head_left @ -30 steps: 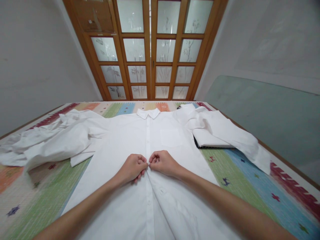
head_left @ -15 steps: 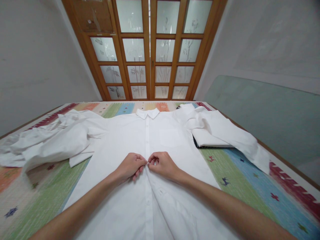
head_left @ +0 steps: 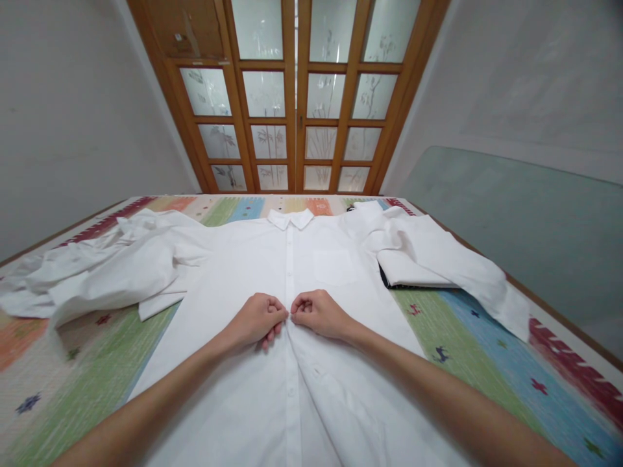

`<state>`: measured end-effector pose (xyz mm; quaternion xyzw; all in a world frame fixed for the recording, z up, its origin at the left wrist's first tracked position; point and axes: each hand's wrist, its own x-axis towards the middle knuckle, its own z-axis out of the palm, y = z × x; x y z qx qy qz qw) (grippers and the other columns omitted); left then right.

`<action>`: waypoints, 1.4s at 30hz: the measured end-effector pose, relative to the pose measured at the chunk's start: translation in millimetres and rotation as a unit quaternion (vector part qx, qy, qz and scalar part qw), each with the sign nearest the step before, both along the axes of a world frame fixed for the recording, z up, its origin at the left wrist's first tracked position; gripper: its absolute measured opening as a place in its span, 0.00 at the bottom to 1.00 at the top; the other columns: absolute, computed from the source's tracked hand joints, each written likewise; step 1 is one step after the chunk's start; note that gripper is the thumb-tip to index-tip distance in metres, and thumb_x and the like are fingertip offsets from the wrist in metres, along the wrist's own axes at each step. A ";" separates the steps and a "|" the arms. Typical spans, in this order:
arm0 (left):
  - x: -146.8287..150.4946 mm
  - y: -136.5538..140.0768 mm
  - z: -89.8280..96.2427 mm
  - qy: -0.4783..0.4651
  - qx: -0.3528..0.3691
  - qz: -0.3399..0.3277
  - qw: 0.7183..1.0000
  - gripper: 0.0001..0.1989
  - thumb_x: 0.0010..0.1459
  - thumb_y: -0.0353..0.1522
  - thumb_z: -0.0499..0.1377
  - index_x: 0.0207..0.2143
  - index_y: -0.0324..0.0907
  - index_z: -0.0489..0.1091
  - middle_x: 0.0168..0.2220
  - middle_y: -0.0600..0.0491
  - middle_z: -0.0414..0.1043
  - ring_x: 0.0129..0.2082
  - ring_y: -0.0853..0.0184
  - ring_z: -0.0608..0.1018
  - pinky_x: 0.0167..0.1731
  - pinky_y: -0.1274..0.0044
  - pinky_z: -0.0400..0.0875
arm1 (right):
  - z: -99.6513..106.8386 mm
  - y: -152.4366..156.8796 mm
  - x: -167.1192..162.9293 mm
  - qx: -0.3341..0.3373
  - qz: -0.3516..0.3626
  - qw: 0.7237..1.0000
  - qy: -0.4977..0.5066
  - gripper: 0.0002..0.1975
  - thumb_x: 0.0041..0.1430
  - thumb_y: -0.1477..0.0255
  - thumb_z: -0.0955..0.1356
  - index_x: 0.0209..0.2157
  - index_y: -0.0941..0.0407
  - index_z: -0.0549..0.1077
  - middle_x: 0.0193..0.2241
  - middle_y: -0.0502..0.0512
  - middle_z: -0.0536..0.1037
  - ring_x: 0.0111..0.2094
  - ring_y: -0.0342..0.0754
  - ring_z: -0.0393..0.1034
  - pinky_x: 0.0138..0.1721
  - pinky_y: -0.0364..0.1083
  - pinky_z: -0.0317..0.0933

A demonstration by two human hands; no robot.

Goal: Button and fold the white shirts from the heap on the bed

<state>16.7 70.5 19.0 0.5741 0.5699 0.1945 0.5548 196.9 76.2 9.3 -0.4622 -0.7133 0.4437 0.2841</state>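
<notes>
A white button-up shirt (head_left: 238,259) lies spread on its back, collar away from me and sleeves out to both sides. My left hand (head_left: 261,318) pinches the front placket at mid-shirt from the left. From the right, my right hand (head_left: 318,313) pinches the same spot, its fingertips almost touching the left ones. The button or buttonhole between them is hidden by my fingers. Above my hands the two front edges lie together; below, they part, and a button (head_left: 291,392) shows on the lower placket.
Under the shirt is a striped, patterned cloth (head_left: 467,350) covering the table. A white item with a dark edge (head_left: 413,275) lies beneath the right sleeve. A greenish panel (head_left: 511,220) leans at the right, and wooden glass-paned doors (head_left: 296,123) stand beyond the table.
Both hands keep their pinch at the same place on the placket, with only slight finger shifts. The view has moved a little, so the scene sits slightly further right.
</notes>
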 end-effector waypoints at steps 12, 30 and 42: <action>-4.5 -2.8 2.3 0.052 0.088 -0.017 0.995 0.08 0.53 0.36 0.60 0.31 0.40 0.69 0.15 0.60 0.68 0.09 0.74 0.67 0.10 0.83 0.56 | -3.4 1.8 0.9 -0.047 -0.013 0.999 0.018 0.05 0.51 0.78 0.67 0.29 0.58 0.75 0.16 0.43 0.71 0.14 0.38 0.61 0.18 0.38 0.53; -17.3 14.2 -23.5 0.197 0.482 -0.133 0.843 0.17 0.63 0.32 0.52 0.52 0.44 0.73 0.58 0.46 0.69 0.60 0.57 0.67 0.59 0.63 0.62 | -12.8 -6.4 -4.8 0.217 0.011 0.965 -0.149 0.08 0.56 0.75 0.70 0.23 0.57 0.75 0.23 0.50 0.75 0.25 0.42 0.65 0.31 0.41 0.56; -35.2 21.4 -32.3 0.289 0.464 -0.257 0.797 0.27 0.70 0.41 0.39 0.66 0.42 0.55 0.68 0.49 0.53 0.69 0.62 0.54 0.66 0.64 0.50 | -16.9 -24.0 15.2 0.296 0.108 0.936 -0.157 0.09 0.65 0.70 0.66 0.40 0.59 0.77 0.27 0.51 0.71 0.27 0.43 0.64 0.31 0.41 0.55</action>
